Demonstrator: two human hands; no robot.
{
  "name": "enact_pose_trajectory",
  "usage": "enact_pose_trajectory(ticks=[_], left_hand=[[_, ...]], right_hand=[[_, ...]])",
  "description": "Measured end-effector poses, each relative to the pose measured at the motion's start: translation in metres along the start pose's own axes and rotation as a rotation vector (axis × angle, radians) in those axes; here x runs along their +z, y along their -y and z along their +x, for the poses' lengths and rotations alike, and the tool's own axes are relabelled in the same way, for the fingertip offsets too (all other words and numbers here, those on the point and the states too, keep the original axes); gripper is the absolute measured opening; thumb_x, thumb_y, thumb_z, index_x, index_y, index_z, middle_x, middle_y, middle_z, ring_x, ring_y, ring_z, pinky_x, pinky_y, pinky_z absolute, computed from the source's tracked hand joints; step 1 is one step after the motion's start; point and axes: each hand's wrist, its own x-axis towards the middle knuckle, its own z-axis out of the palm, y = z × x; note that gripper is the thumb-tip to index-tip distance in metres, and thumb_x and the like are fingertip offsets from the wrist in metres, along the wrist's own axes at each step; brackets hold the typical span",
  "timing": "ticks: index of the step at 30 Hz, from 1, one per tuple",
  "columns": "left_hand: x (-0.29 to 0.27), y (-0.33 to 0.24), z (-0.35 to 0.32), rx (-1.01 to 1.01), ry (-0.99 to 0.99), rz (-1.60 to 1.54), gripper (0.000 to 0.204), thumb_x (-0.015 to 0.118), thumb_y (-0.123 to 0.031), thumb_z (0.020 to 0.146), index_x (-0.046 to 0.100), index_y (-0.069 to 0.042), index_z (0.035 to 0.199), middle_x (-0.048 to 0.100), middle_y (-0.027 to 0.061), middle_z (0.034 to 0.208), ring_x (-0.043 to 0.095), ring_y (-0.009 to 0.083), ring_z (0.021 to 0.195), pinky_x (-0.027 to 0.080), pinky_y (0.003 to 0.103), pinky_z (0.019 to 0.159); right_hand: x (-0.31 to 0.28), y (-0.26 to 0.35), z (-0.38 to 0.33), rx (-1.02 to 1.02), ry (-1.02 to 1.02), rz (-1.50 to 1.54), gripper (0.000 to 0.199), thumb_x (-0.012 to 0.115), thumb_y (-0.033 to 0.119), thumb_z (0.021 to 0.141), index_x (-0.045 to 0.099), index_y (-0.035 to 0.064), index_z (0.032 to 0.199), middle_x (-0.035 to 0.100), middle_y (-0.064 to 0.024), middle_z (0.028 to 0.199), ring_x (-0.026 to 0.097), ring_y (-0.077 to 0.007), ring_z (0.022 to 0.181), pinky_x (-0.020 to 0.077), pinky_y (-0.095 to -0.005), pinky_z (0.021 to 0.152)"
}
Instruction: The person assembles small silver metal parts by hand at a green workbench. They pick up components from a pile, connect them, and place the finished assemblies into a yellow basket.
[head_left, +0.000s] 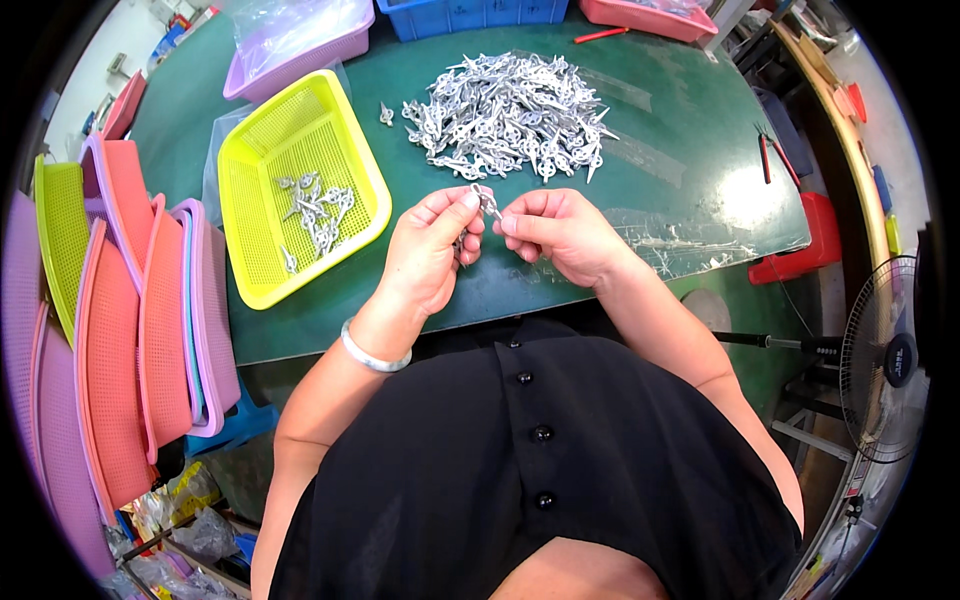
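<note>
Close to the table's near edge, both hands meet at one small silver metal part [486, 201] with a pointed end. My left hand [425, 252] pinches it between thumb and fingers, and more metal shows under its curled fingers. From the other side, my right hand [568, 236] has thumb and forefinger closed at the part's lower tip. Just beyond the hands lies a large heap of similar silver parts [508, 118]. To the left, a yellow-green mesh basket [238, 280] holds several such parts [320, 215]. One single part [386, 114] lies between basket and heap.
A purple basket [300, 65], a blue crate [475, 18] and a pink tray [650, 18] line the table's far side. Stacked coloured baskets [115, 370] crowd the left. Red-handled pliers [768, 160] lie at right, near a red stool [808, 243] and a fan [885, 360].
</note>
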Motion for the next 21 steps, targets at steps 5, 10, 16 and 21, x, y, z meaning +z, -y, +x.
enact_pose_trajectory(ticks=[5, 10, 16, 21], left_hand=[[-0.004, 0.002, -0.001, -0.034, -0.014, 0.034, 0.020, 0.050, -0.016, 0.087, 0.055, -0.003, 0.101, 0.051, -0.0021, 0.067, 0.045, 0.0047, 0.054, 0.036, 0.017, 0.047], [-0.012, 0.008, -0.006, -0.151, -0.013, -0.072, 0.016, 0.049, -0.014, 0.086, 0.053, -0.003, 0.098, 0.051, 0.0003, 0.070, 0.047, 0.0088, 0.057, 0.039, 0.020, 0.050], [-0.018, 0.007, -0.011, -0.200, 0.014, -0.063, 0.015, 0.047, -0.007, 0.085, 0.052, 0.000, 0.097, 0.053, 0.0056, 0.075, 0.052, 0.0139, 0.062, 0.044, 0.023, 0.050], [-0.019, 0.000, -0.021, -0.211, 0.053, -0.067, 0.014, 0.047, -0.007, 0.085, 0.053, -0.001, 0.096, 0.053, 0.0056, 0.075, 0.050, 0.0131, 0.061, 0.041, 0.021, 0.049]], right_hand=[[0.001, -0.002, -0.004, -0.009, -0.018, -0.050, 0.011, 0.060, 0.013, 0.078, 0.060, 0.0023, 0.078, 0.054, 0.0005, 0.063, 0.045, -0.0047, 0.051, 0.0358, -0.0177, 0.047], [-0.011, 0.008, 0.000, 0.039, -0.050, -0.122, 0.012, 0.059, 0.013, 0.079, 0.060, 0.0005, 0.079, 0.056, -0.0018, 0.063, 0.047, -0.0061, 0.050, 0.0372, -0.0182, 0.046], [-0.030, 0.072, 0.058, -0.072, -0.130, -0.229, 0.010, 0.060, 0.009, 0.072, 0.057, 0.0014, 0.067, 0.054, -0.0042, 0.057, 0.046, -0.0104, 0.044, 0.0351, -0.0237, 0.039], [-0.019, 0.138, 0.094, -0.206, -0.169, -0.235, 0.007, 0.058, 0.008, 0.072, 0.056, 0.0021, 0.069, 0.052, -0.0029, 0.058, 0.044, -0.0095, 0.043, 0.0327, -0.0228, 0.038]])
